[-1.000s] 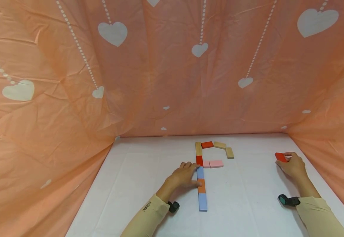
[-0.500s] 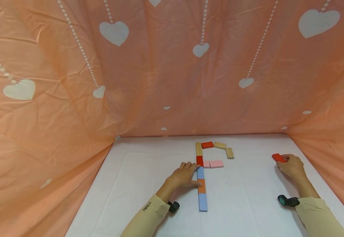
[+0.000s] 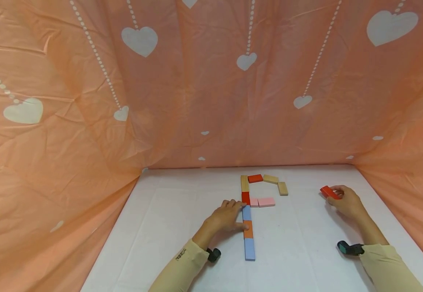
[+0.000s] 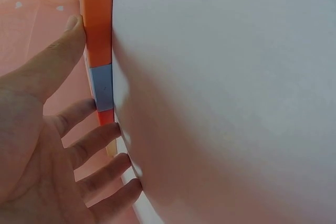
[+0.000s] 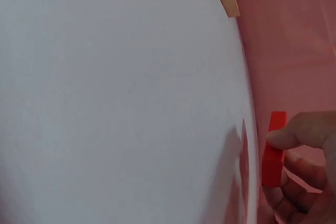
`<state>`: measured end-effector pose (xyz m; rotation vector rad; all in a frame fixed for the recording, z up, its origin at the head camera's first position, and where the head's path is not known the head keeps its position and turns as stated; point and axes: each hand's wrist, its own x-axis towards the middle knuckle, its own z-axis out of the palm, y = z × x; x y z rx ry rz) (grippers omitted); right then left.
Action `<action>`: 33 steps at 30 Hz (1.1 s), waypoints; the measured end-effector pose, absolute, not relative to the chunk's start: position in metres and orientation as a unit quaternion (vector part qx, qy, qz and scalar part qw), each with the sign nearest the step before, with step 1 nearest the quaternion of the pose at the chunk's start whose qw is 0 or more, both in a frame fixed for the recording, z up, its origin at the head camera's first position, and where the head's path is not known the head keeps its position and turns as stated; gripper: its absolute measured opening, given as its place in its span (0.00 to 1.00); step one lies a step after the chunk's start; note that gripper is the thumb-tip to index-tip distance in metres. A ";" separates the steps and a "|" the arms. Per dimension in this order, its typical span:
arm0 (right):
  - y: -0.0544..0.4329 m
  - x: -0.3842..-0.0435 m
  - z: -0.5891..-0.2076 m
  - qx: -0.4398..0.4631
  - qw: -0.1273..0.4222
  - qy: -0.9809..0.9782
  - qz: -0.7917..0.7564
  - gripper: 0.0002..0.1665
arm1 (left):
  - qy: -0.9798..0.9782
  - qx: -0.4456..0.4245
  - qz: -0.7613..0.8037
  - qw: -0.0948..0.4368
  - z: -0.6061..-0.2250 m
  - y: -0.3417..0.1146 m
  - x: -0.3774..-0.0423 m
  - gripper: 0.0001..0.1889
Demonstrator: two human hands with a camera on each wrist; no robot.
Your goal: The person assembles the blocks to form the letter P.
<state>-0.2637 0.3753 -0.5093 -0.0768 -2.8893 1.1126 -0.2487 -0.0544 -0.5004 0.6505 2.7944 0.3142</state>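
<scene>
My right hand (image 3: 347, 202) pinches a red block (image 3: 330, 192) between thumb and fingers, over the right part of the table. The right wrist view shows this red block (image 5: 274, 150) held just above the white surface. My left hand (image 3: 226, 217) rests with spread, fairly straight fingers along a column of flat blocks. Its thumb touches the orange block (image 3: 248, 229), and its forefinger reaches the join of a blue block (image 3: 246, 213) and a red one. Seen from the left wrist, the thumb lies against the orange block (image 4: 98, 24).
Atop the column is a natural wood block (image 3: 244, 183); a blue block (image 3: 249, 249) ends it. A red block (image 3: 255, 178), two wood blocks (image 3: 282, 188) and two pink blocks (image 3: 266, 202) branch right. The white table (image 3: 299, 251) meets an orange heart-patterned curtain (image 3: 211, 101).
My right hand has moved left across the table, carrying the red block, which has turned slightly. The left hand and the laid-out blocks stay where they were.
</scene>
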 end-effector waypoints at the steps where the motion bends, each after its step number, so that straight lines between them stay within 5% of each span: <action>1: 0.373 -0.264 -0.509 -0.017 0.021 -0.932 0.360 0.33 | 0.960 0.223 0.108 0.127 -0.500 -0.054 -0.249 0.44; 33: 0.299 -0.272 -0.502 0.184 0.033 -0.920 0.344 0.19 | 0.959 0.228 0.106 0.126 -0.503 -0.057 -0.252 0.44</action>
